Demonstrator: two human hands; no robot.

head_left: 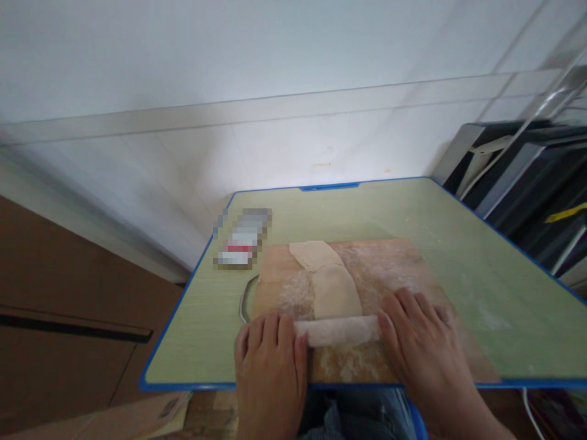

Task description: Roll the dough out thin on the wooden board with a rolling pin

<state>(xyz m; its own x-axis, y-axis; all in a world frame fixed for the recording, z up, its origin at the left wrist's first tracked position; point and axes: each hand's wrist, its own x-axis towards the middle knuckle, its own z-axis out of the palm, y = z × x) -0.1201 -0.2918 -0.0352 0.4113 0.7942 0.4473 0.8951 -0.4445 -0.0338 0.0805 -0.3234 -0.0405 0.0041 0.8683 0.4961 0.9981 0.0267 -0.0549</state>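
A flour-dusted rolling pin (338, 331) lies crosswise over the near end of a flattened strip of dough (337, 292). My left hand (270, 360) is closed over the pin's left end, and my right hand (417, 339) is closed over its right end. Under the dough is a wooden board (389, 263) with loose flour scattered over it. The dough stretches away from the pin towards the board's far edge and bends to the left there. Both ends of the pin are hidden by my hands.
The board rests on a pale green table (202, 342) with a blue rim. A blurred-out rectangular item (243, 239) lies left of the board, near a metal handle (243, 299). A white wall (275, 153) stands behind; dark flat panels (541, 177) lean at the right.
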